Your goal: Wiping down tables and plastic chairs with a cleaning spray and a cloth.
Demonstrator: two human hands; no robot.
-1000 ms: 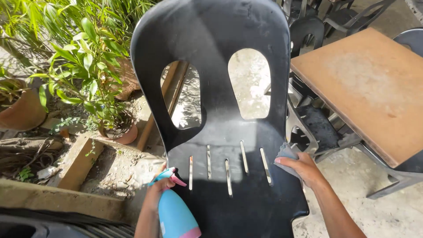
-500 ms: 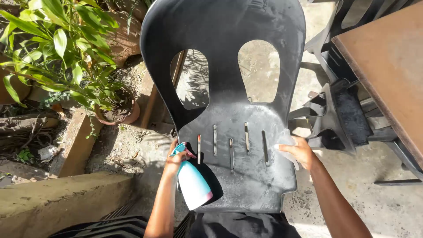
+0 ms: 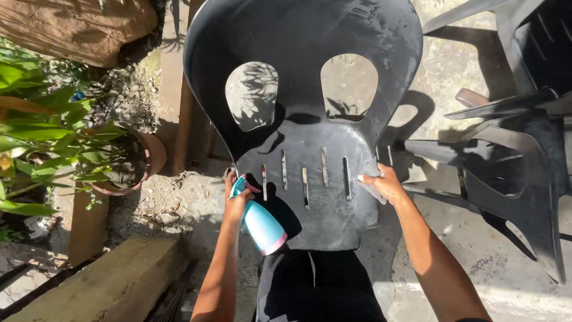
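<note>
Here a black plastic chair (image 3: 310, 119) stands in the middle of the view, its seat toward the person and its tall back, pierced by two oval holes, rising at the far side. The left hand (image 3: 235, 200) has its grip closed around the neck of a light blue spray bottle (image 3: 261, 223), whose long axis slants from the nozzle at the seat's near-left edge down and right to a pink base that overlaps the seat's near edge. The right hand (image 3: 384, 183) presses a pale cloth (image 3: 372, 188) against the seat's right rim, fingers curled over it. The slotted seat centre lies between the two hands, just right of the nozzle and left of the cloth; the bottle hand looks slightly nearer. A potted plant (image 3: 128, 164) stands to the left, more dark chairs (image 3: 524, 149) to the right.
</note>
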